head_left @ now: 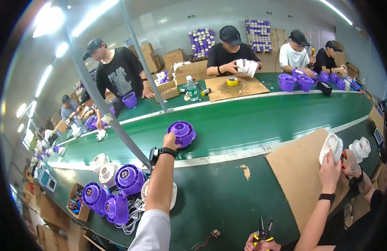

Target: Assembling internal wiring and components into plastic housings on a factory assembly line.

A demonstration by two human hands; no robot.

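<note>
My left hand (pixel 171 143), with a dark watch at the wrist, is closed on the left edge of a purple round plastic housing (pixel 181 134) on the green belt. The housing has stepped rings and a raised middle. At the lower edge, my right hand (pixel 252 243) is wrapped round the yellow-and-black handles of wire strippers (pixel 263 234), whose jaws point away from me, apart. Left of the strippers lies a small metal part with a red wire (pixel 215 233). Beside my left forearm stand several purple housings (pixel 128 179) and white ones (pixel 108 174), with white cables (pixel 137 211).
The green conveyor belt (pixel 252 121) crosses ahead, and a grey post (pixel 97 96) rises at left. A cardboard sheet (pixel 296 175) lies at right. There, a co-worker's hands (pixel 330 169) hold a white part (pixel 330 146) and red-handled pliers. Several people work across the belt.
</note>
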